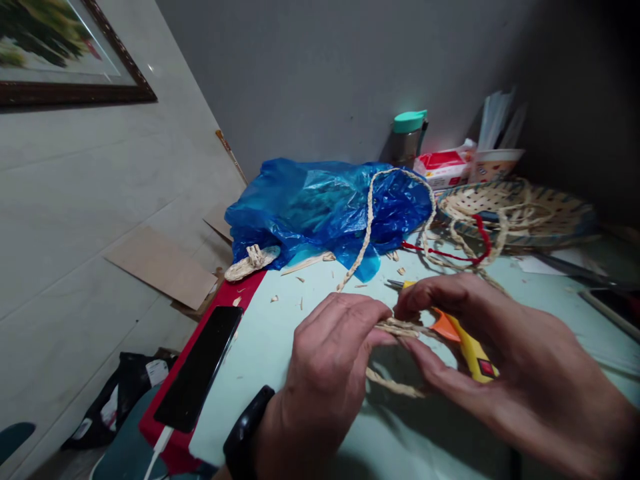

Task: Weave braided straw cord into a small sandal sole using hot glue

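My left hand (333, 357) pinches a small flat piece of coiled straw braid (400, 327) between thumb and fingers. Curled in from the other side, my right hand (505, 353) has thumb and fingertips at the same piece, closed on its edge. A length of braided straw cord (370, 213) rises behind my left hand and loops over the blue bag; a short stretch shows below my hands. Behind my right hand lies a yellow tool with an orange part (470, 347), partly hidden by the fingers. The braid's underside is out of sight.
A blue plastic bag (320, 207) fills the table's back. At its left front sits a small woven straw slipper (253, 261). A phone (200, 367) lies on the left edge. A woven basket (525, 207) holds more cord, with a red cord (450, 255) in front.
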Available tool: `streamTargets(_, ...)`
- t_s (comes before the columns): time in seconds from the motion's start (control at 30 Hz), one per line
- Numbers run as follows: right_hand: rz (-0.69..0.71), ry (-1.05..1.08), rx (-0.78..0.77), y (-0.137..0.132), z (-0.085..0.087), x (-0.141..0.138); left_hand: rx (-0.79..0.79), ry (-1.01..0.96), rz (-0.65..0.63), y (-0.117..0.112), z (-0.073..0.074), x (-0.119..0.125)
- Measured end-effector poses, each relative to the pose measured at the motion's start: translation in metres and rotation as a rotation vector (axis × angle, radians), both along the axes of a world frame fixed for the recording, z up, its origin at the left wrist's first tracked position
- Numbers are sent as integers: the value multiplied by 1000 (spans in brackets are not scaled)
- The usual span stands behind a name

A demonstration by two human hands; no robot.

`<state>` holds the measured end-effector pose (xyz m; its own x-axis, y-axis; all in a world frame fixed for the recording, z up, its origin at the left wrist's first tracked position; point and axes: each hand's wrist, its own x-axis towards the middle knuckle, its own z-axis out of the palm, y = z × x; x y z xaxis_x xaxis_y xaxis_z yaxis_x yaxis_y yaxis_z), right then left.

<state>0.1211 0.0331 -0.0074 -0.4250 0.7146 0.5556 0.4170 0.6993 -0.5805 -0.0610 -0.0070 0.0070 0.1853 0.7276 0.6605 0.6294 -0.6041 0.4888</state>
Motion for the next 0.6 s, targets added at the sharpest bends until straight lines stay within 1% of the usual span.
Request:
streamTargets(0.13,16,13,-38,1,0,0,-42,1,13,-1,-1,1)
streamTargets(0.2,21,54,-65,3,0,0,-121,-66,3,-1,-1,1)
streamTargets(0.27,24,115,-99,6,2,-1,-231,-217,-18,-1,-1,-1)
streamTargets(0.33,38,156,-155,9,4,-1,-293,-443,-19,1,0,-4)
streamTargets(0.4,75,197,-219,11,6,-2,-249,-711,28,3,2,-8)
streamTargets(0.47,111,256,-291,12,9,-2,-184,-928,112,5,4,-10)
streamTargets(0.53,132,311,-375,13,11,-3,-160,-1036,185,7,4,-12)
streamTargets(0.6,118,352,-423,12,12,-5,-184,-1041,217,8,4,-12)
